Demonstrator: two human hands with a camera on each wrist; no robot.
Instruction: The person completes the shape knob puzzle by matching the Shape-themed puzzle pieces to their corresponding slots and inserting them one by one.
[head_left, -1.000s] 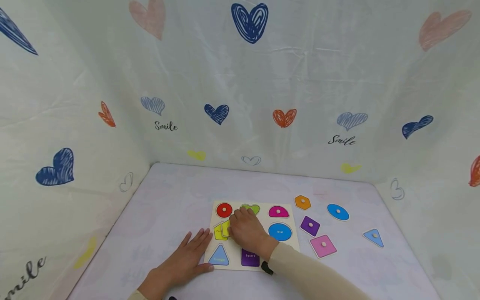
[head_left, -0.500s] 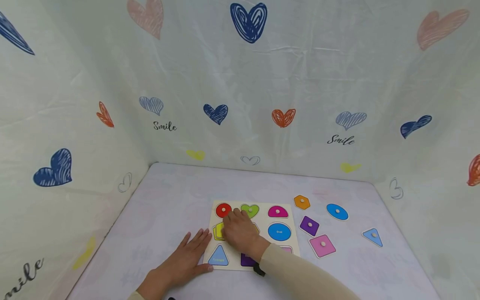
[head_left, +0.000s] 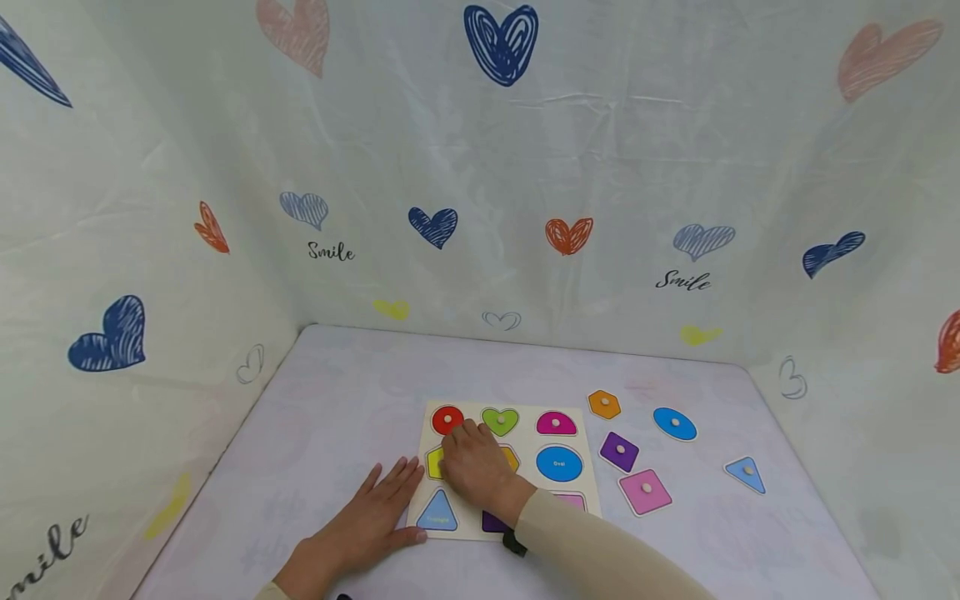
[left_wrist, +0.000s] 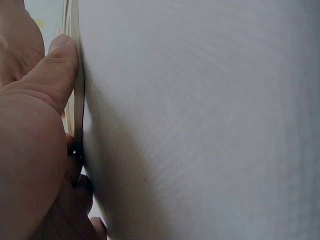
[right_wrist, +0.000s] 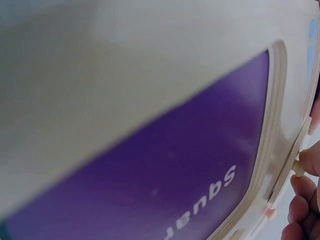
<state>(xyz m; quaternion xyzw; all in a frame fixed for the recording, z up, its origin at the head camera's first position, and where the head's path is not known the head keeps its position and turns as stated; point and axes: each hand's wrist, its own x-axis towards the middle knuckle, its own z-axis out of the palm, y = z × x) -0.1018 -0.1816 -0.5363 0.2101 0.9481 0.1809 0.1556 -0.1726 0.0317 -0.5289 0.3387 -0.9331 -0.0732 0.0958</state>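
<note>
As I count from the head feed, one board point(head_left: 468, 525) lies on the worktop point(head_left: 360, 400), with three knobbed pieces set along its far edge: a red circle point(head_left: 447, 420), green heart point(head_left: 500, 422) and magenta half-circle point(head_left: 557, 425). Five recesses point(head_left: 558, 477) show, three partly hidden by the right hand point(head_left: 480, 467) and sleeve point(head_left: 600, 542). Five loose pieces lie between the board and the worktop's right edge: an orange hexagon point(head_left: 604, 405), blue oval point(head_left: 675, 424), purple square point(head_left: 619, 452), pink piece point(head_left: 645, 493) and blue triangle point(head_left: 747, 478), the last closest to that edge.

One yellow piece point(head_left: 434, 462) sits under the right hand, near the board's left edge, mostly covered. On the right wrist feed, I see the fingers point(right_wrist: 306, 187) pinching a pale knob point(right_wrist: 298, 169); whether the piece is fully seated I cannot tell. That hand bends over the board, its forearm reaching in from the near right. The left hand point(head_left: 386, 504) lies flat, fingers spread and gripping nothing, at the board's left edge, thumb touching the near left corner.
</note>
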